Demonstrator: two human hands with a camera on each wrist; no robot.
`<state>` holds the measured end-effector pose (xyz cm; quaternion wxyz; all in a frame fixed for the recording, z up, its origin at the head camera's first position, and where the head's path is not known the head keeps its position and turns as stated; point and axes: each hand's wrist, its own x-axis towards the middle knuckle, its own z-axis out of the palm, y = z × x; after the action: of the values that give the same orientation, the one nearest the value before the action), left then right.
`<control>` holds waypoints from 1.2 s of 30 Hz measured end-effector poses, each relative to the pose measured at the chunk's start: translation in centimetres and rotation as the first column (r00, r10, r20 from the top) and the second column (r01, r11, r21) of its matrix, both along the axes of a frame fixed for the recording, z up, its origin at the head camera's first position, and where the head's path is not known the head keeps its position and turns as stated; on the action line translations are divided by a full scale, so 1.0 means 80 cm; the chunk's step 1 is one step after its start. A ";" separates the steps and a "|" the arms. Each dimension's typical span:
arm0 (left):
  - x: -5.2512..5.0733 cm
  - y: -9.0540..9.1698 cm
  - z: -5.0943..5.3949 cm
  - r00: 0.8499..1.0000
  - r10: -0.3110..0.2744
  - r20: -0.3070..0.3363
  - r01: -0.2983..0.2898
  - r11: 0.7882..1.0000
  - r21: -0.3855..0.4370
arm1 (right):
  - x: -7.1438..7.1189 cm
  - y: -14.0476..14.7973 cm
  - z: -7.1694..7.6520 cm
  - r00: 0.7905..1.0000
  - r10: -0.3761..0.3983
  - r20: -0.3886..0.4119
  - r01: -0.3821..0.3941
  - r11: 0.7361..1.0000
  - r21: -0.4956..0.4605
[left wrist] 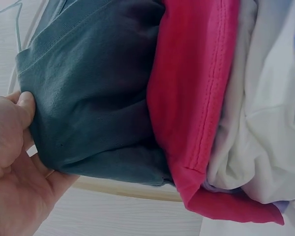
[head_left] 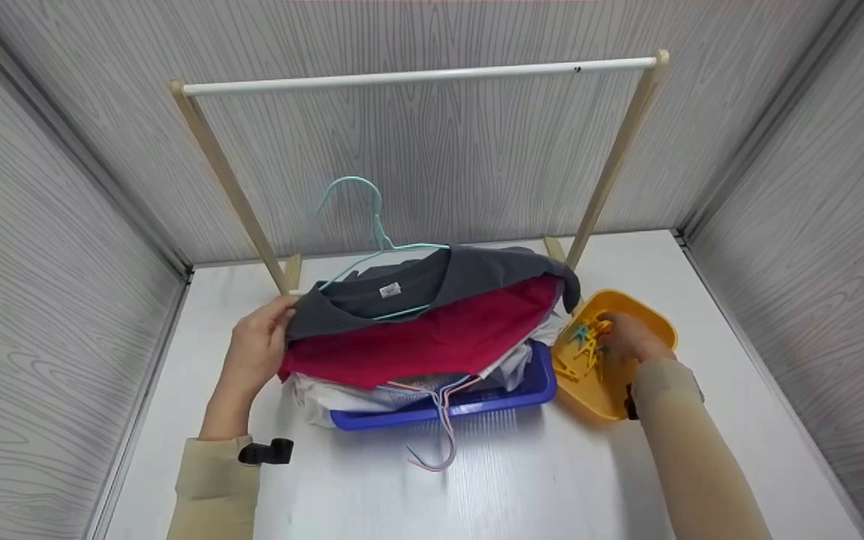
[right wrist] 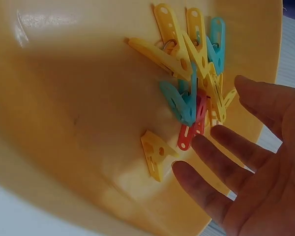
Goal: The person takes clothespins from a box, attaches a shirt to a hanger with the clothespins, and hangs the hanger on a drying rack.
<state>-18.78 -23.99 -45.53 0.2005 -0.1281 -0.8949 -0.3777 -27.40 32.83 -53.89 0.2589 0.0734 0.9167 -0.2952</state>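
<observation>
My left hand (head_left: 254,345) pinches the shoulder of a dark grey shirt (left wrist: 93,93) between thumb and fingers. A mint-green wire hanger (head_left: 378,217) sits inside that shirt, its hook sticking up from the neck. Below the grey cloth lies a crimson garment (head_left: 409,345). On the right, my right hand (head_left: 631,337) reaches into a yellow tub (head_left: 649,311). Its fingers are spread and fairly straight in the right wrist view, with the fingertips beside a red clothespin (right wrist: 185,137) and several yellow and blue-green clothespins (right wrist: 174,105). Nothing appears gripped there.
A blue basket (head_left: 443,411) holds white clothes (head_left: 327,394) under the coloured ones. Pink and blue hangers (head_left: 443,420) stick out over its front edge. Behind stands a rack with a white bar (head_left: 417,77) and wooden posts (head_left: 229,180). Grey wood-grain walls (head_left: 42,225) enclose the table.
</observation>
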 end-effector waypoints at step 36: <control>0.008 0.006 -0.015 0.999 0.029 0.014 -0.030 0.999 0.029 | 0.016 -0.015 0.011 0.887 -0.414 0.206 0.462 0.812 -0.356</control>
<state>-18.13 -23.49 -46.72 0.2020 -0.1093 -0.8923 -0.3886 -26.14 31.67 -53.04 0.2470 0.2464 0.7790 -0.5209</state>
